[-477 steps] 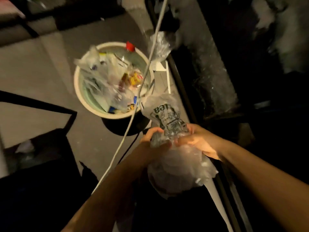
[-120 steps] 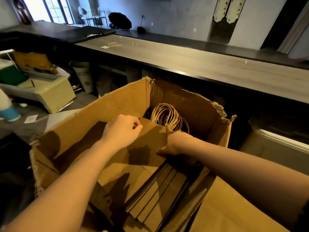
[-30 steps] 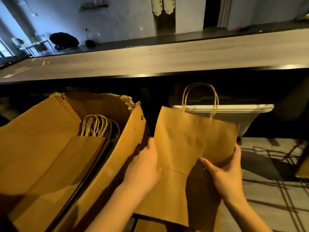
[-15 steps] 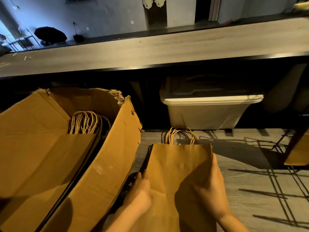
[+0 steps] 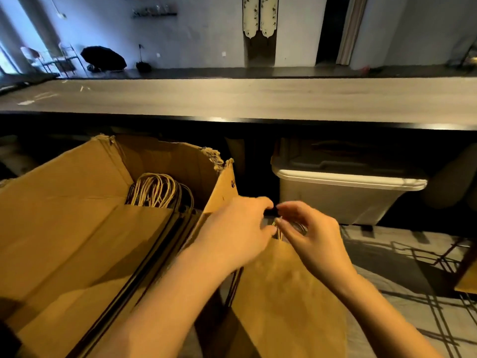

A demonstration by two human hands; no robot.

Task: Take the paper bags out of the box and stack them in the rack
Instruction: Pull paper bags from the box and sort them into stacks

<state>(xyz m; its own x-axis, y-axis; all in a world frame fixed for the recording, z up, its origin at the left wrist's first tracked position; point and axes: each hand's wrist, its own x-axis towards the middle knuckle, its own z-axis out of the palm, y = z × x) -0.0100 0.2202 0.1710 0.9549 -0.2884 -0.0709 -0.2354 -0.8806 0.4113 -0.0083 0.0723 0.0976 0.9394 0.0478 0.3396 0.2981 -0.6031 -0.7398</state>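
Note:
An open cardboard box (image 5: 85,228) fills the left, with flat brown paper bags standing in it and their twine handles (image 5: 157,189) bunched at the far end. Just right of the box lies a stack of brown paper bags (image 5: 284,301), flat, with a dark frame edge (image 5: 233,285) along its left side. Both hands meet at the far top of this stack. My right hand (image 5: 312,236) pinches a twine handle there. My left hand (image 5: 235,228) curls its fingers and thumb over the same spot; what lies between them is hidden.
A lidded white plastic bin (image 5: 343,195) sits under a long grey counter (image 5: 245,99) straight ahead. Wire shadows cross the grey surface (image 5: 413,267) at the right, where a brown edge (image 5: 467,280) pokes in. The box's torn right wall stands beside my left wrist.
Half a second ago both hands lay along the sides of the bag being laid down. They have since slid forward to its top end and closed in around the handles.

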